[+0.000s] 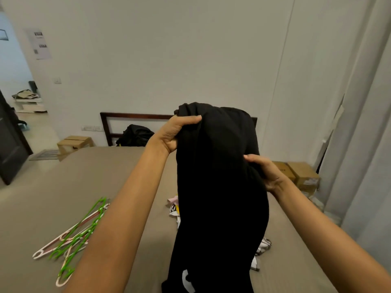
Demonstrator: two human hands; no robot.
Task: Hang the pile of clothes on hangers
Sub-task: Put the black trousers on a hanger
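Two hands, head view: left hand (175, 132) and right hand (265, 172) are both lifted above the bed (53, 197), on one black garment (220, 176).
Left hand: the higher one; its fingers are curled over the top edge of the garment and grip it.
Right hand: lower, on the right side; it pinches a fold of the cloth.
Black garment: hangs down between the two arms; its lower end reaches the bed.
Pile of clothes (174, 208): light, patterned pieces on the bed, mostly hidden behind the garment.
Hangers (78, 231): green and pale ones, in a loose heap on the bed at the left, apart from the garment.
Headboard (127, 117): dark wood, with a black bag (136, 135) against it.
Floor: cardboard boxes (304, 174) beside the bed at the right.
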